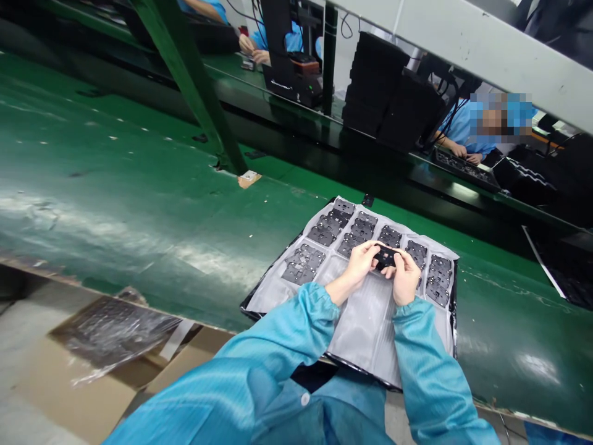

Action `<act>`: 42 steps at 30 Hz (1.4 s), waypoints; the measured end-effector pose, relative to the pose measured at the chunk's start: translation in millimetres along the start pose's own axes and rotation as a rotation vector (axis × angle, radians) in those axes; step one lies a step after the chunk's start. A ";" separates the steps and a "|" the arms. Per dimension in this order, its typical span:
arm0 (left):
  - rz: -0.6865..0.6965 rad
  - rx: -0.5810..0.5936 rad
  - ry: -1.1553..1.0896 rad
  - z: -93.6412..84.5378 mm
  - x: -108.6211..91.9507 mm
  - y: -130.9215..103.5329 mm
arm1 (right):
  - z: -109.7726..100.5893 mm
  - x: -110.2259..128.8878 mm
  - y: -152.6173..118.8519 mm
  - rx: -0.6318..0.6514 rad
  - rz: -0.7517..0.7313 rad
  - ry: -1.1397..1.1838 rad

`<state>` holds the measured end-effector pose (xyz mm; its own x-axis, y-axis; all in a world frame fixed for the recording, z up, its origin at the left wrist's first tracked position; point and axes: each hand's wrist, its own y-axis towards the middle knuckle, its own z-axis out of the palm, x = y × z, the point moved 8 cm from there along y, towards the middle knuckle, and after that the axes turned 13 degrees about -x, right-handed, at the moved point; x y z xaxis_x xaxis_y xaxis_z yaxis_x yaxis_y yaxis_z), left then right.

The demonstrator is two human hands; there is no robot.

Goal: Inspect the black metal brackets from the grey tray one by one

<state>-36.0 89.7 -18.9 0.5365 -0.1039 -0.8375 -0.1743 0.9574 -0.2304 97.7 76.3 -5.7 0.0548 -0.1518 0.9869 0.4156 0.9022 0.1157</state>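
Above a lined tray (361, 315), both hands pinch a dark part (385, 256); green post (189, 86) beyond; fingertips partly hide it.

the left hand (357, 266) and right hand (406, 278) cover both ends of a small black part (385, 256), its details too small to tell. the sleeves (296, 324) hide stretches of the tray (364, 315). a co-worker's head (504, 116) is blurred into squares. a dark machine (282, 65) partly hides another person (260, 37). the green table (115, 167) is cut off by the left and right edges.
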 end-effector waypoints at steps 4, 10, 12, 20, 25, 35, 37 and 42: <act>-0.006 -0.004 -0.003 -0.4 1.3 -0.7 | -0.1 -0.6 -1.1 -0.013 0.004 0.008; -0.008 -0.032 -0.001 -3.4 6.3 -1.2 | 0.9 0.1 -3.1 -0.023 -0.013 0.003; -0.014 -0.028 -0.007 -2.9 6.3 -1.8 | 1.3 1.2 -3.8 -0.028 -0.025 -0.004; -0.045 -0.035 -0.067 -1.0 9.4 -2.7 | 1.7 2.3 -5.2 -0.036 -0.016 0.005; -0.004 -0.020 -0.020 1.3 6.0 -3.5 | 0.3 2.9 -4.0 -0.048 -0.020 0.021; 0.013 -0.038 0.018 -3.4 8.9 -0.1 | 1.6 1.9 -5.2 -0.037 -0.010 0.015; 0.015 -0.046 0.016 -4.0 9.1 0.2 | 2.2 2.1 -5.9 -0.035 -0.010 0.018; -0.012 -0.083 -0.010 -5.9 8.6 -0.3 | 5.0 3.4 -8.9 -0.011 -0.009 0.015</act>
<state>-36.1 87.0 -28.9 0.5468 -0.1117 -0.8298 -0.2361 0.9303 -0.2808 89.6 69.9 -2.8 0.0649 -0.1657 0.9840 0.4259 0.8964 0.1228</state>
